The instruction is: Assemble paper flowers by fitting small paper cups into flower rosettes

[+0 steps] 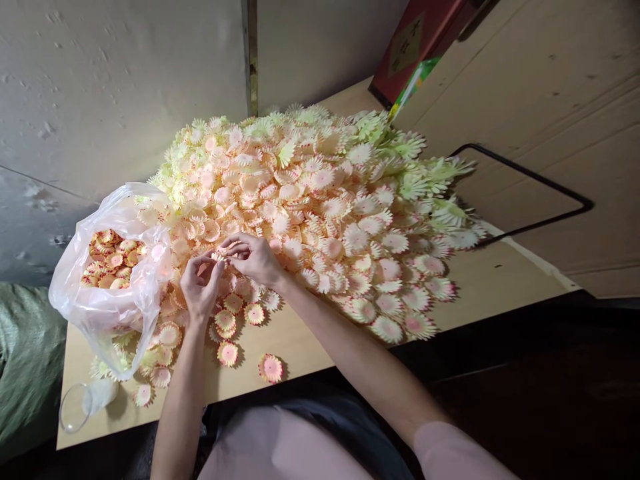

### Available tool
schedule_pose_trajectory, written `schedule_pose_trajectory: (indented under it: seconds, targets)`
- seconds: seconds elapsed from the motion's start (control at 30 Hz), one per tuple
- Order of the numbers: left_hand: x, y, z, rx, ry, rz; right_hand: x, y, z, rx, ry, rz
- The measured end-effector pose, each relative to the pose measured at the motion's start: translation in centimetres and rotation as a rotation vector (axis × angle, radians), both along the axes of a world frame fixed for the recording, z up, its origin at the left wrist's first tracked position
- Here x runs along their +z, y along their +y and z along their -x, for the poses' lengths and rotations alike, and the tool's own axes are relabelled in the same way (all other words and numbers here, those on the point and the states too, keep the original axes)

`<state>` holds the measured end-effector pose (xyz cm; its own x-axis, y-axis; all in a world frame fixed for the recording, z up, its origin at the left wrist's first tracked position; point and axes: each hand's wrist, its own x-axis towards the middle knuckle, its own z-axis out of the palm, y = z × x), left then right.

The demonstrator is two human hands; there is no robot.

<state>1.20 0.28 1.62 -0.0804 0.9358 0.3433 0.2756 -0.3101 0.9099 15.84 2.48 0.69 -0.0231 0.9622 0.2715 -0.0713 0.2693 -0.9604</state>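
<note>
A big heap of cream and pink artificial flower heads point(320, 207) covers the wooden table point(490, 280). My left hand point(200, 283) and my right hand point(255, 259) meet at the heap's near left edge. Their fingertips pinch one small flower head point(219, 255) between them. Loose flower heads point(271, 367) lie scattered on the table just below my hands. A clear plastic bag point(107, 287) holding darker orange-rimmed flower heads sits right beside my left hand.
A small clear plastic cup point(75, 408) lies at the table's near left corner. A grey wall runs behind the heap. Cardboard sheets point(550, 87) and a black metal frame point(530, 177) stand at the right, a red box point(415, 47) behind. Green fabric point(25, 360) lies at the left.
</note>
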Motion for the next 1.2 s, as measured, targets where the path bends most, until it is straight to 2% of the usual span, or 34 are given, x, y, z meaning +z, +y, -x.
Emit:
schedule_pose_trajectory:
  seconds: [0.17,0.4,0.57,0.73,0.9,1.07,1.2]
  targets:
    - [-0.7,0.4,0.1,-0.010,-0.070,0.036,0.0,0.0,0.0,-0.023,-0.004,-0.001]
    - [-0.8,0.3,0.4,-0.038,-0.011,0.015,0.3,-0.1,0.0,-0.009,0.021,0.024]
    - [-0.9,0.3,0.6,-0.009,0.045,-0.046,1.1,-0.2,-0.7,0.109,0.044,0.056]
    - [-0.4,0.1,0.5,-0.050,0.110,-0.072,1.9,-0.4,-1.3,0.195,0.127,0.071]
    - [-0.2,0.1,0.4,-0.056,0.120,-0.080,1.6,-0.3,-1.2,0.243,0.155,0.055]
    - [-0.3,0.1,0.5,-0.067,0.109,-0.083,1.2,-0.3,-1.0,0.204,0.082,0.013]
    - [-0.2,0.1,0.4,-0.071,0.126,-0.093,1.1,-0.4,-1.1,0.245,0.066,0.023]
